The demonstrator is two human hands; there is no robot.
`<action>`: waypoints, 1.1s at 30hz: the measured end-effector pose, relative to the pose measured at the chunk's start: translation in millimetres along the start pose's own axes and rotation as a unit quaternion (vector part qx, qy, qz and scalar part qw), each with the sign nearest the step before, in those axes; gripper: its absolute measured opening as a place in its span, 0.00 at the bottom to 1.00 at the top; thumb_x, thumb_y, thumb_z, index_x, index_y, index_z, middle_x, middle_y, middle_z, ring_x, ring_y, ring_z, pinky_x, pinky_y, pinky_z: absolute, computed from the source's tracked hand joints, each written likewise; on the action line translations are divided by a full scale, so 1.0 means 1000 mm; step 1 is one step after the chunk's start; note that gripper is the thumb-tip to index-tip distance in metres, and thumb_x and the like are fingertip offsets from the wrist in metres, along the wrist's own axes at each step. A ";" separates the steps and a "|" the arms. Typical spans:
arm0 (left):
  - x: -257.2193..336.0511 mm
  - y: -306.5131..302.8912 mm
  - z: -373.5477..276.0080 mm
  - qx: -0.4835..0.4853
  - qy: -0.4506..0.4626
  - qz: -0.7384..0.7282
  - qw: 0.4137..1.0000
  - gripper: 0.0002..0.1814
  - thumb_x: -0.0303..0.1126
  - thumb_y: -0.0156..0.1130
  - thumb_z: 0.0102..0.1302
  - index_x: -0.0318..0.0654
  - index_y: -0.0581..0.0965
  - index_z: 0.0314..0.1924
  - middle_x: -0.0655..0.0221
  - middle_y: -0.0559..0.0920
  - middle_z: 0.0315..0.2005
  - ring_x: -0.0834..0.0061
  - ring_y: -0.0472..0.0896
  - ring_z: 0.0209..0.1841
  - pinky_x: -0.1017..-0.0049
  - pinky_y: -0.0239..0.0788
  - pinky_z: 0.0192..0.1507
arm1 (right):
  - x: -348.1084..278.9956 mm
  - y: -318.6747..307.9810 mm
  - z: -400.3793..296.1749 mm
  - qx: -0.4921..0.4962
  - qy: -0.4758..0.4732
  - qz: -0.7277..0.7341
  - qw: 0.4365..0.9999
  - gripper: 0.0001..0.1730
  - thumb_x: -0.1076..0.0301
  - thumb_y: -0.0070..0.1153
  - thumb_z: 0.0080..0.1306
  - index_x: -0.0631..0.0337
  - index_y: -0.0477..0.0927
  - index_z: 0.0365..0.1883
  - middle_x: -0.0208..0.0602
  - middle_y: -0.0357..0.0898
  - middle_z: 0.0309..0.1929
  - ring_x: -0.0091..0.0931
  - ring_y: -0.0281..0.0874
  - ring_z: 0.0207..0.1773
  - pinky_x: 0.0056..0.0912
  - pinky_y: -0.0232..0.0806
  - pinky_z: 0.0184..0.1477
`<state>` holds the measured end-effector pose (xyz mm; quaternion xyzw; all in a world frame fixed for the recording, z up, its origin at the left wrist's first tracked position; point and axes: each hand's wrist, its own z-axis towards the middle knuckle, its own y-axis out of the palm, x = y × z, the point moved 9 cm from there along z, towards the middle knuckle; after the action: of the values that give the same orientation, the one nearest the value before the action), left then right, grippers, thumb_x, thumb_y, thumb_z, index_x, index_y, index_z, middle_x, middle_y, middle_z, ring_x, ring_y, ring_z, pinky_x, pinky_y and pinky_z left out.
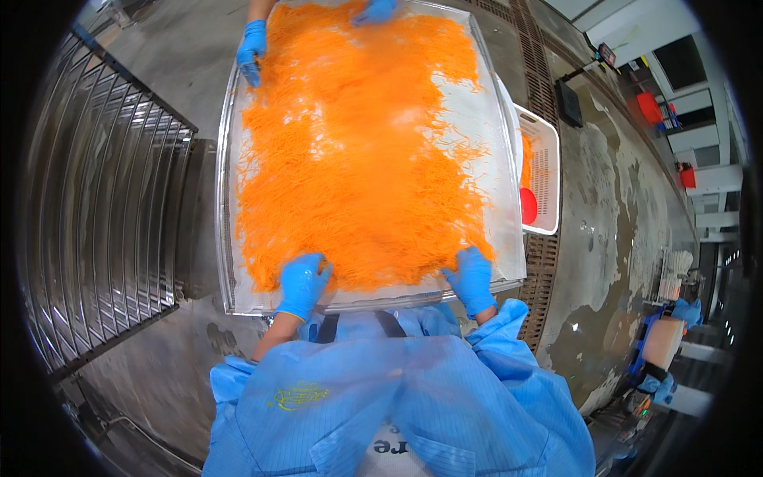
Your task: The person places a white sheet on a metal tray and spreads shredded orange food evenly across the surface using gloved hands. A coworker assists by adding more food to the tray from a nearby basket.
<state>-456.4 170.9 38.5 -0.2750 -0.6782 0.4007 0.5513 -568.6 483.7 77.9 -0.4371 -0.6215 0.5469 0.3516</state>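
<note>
Shredded carrot (351, 220), or a similar orange vegetable, lies in a broad, uneven layer on a white mesh sheet (471, 113) inside a metal-rimmed tray (222, 197). My left hand (303, 283), in a blue glove, rests on the near left edge of the shreds, its thumb apart from the fingers. At the near right corner, my gloved right hand (473, 279) touches the shreds, its thumb pointing inward. Bare patches of mesh show along the right side and in small gaps at left. The undersides of both hands are hidden.
Across the tray are another person's gloved hands (252, 52), one blurred. A metal rack (113, 197) stands at left. Beside the tray's right edge sits a white perforated crate (543, 173) with orange shreds and a red object (529, 206). Floor drain grating (539, 280) runs along there; the floor is wet.
</note>
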 end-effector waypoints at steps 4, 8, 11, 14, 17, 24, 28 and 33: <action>0.044 0.027 0.003 -0.061 0.089 -0.050 0.993 0.14 0.38 0.64 0.54 0.43 0.79 0.40 0.61 0.79 0.28 0.60 0.78 0.34 0.61 0.69 0.33 | -0.045 0.001 0.004 0.089 -0.064 0.093 0.990 0.17 0.59 0.67 0.43 0.54 0.75 0.29 0.40 0.71 0.35 0.39 0.71 0.38 0.47 0.62 0.36; 0.085 0.045 0.005 -0.130 0.144 -0.084 0.977 0.14 0.37 0.63 0.55 0.43 0.79 0.41 0.61 0.78 0.27 0.59 0.78 0.32 0.61 0.69 0.32 | -0.040 0.067 0.022 0.061 -0.055 0.137 0.987 0.19 0.63 0.65 0.42 0.53 0.77 0.34 0.44 0.74 0.35 0.41 0.74 0.38 0.45 0.66 0.38; 0.093 0.046 0.005 -0.132 0.159 -0.091 0.974 0.14 0.37 0.63 0.55 0.44 0.79 0.42 0.61 0.78 0.27 0.60 0.78 0.31 0.62 0.69 0.32 | 0.016 0.068 0.033 0.018 0.054 0.226 0.973 0.23 0.63 0.64 0.44 0.55 0.76 0.40 0.48 0.77 0.37 0.42 0.76 0.41 0.43 0.68 0.40; 0.079 0.048 0.003 -0.136 0.100 -0.124 0.978 0.14 0.37 0.63 0.55 0.43 0.80 0.41 0.61 0.78 0.27 0.61 0.78 0.31 0.63 0.70 0.33 | 0.082 0.033 0.029 0.016 0.145 0.267 0.953 0.22 0.59 0.61 0.50 0.57 0.76 0.42 0.49 0.79 0.38 0.44 0.78 0.41 0.45 0.69 0.41; 0.066 0.056 -0.006 -0.156 0.067 -0.119 0.978 0.13 0.37 0.63 0.55 0.43 0.80 0.41 0.61 0.79 0.28 0.61 0.79 0.32 0.64 0.70 0.34 | 0.154 0.036 0.011 0.004 0.217 0.171 0.961 0.22 0.55 0.61 0.54 0.60 0.77 0.41 0.52 0.79 0.37 0.44 0.79 0.39 0.45 0.70 0.41; 0.053 0.054 -0.007 -0.076 0.028 -0.142 0.987 0.13 0.33 0.62 0.56 0.42 0.80 0.43 0.59 0.80 0.32 0.61 0.79 0.34 0.67 0.71 0.35 | 0.232 0.043 0.000 0.155 0.236 0.321 0.904 0.26 0.51 0.63 0.55 0.65 0.78 0.41 0.52 0.80 0.33 0.40 0.80 0.38 0.42 0.71 0.39; 0.045 0.036 -0.010 -0.024 -0.042 -0.106 0.993 0.13 0.30 0.62 0.56 0.41 0.79 0.43 0.60 0.80 0.33 0.64 0.79 0.34 0.69 0.71 0.35 | 0.206 0.014 0.016 0.112 0.227 0.262 0.931 0.24 0.52 0.62 0.55 0.64 0.77 0.40 0.50 0.80 0.32 0.41 0.80 0.36 0.43 0.71 0.38; 0.025 0.033 -0.021 0.011 -0.106 -0.061 0.992 0.16 0.25 0.60 0.55 0.39 0.77 0.46 0.60 0.78 0.38 0.63 0.78 0.39 0.69 0.70 0.41 | 0.172 0.034 0.029 -0.001 0.105 0.125 0.987 0.22 0.53 0.60 0.53 0.56 0.76 0.42 0.46 0.80 0.30 0.43 0.79 0.34 0.47 0.71 0.35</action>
<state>-444.2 213.2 25.3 -0.1826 -0.7441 0.4004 0.5026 -653.9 633.4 32.2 -0.5666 -0.5220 0.5370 0.3437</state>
